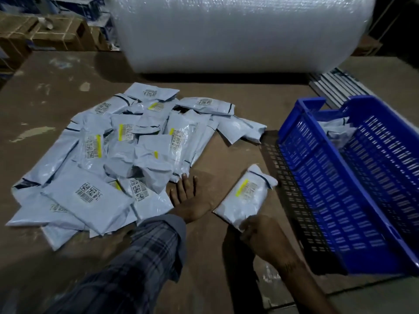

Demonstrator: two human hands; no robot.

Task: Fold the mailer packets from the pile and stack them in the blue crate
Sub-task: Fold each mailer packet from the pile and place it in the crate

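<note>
A pile of pale grey mailer packets [127, 150] with barcode labels and yellow strips lies spread over the brown table at centre left. My left hand [188, 198] rests flat on the table, fingers apart, at the pile's right edge and holds nothing. My right hand [258, 234] grips the near end of one folded mailer packet [244, 198], which points toward the blue crate [328, 177] on the right. Inside the crate, at its far end, lie a few mailer packets [337, 132].
A large roll of bubble wrap [238, 32] stands across the back of the table. Cardboard boxes [45, 35] are stacked at the back left. A grey slatted rack [335, 85] lies behind the crate. The brown table [45, 109] shows bare at the left.
</note>
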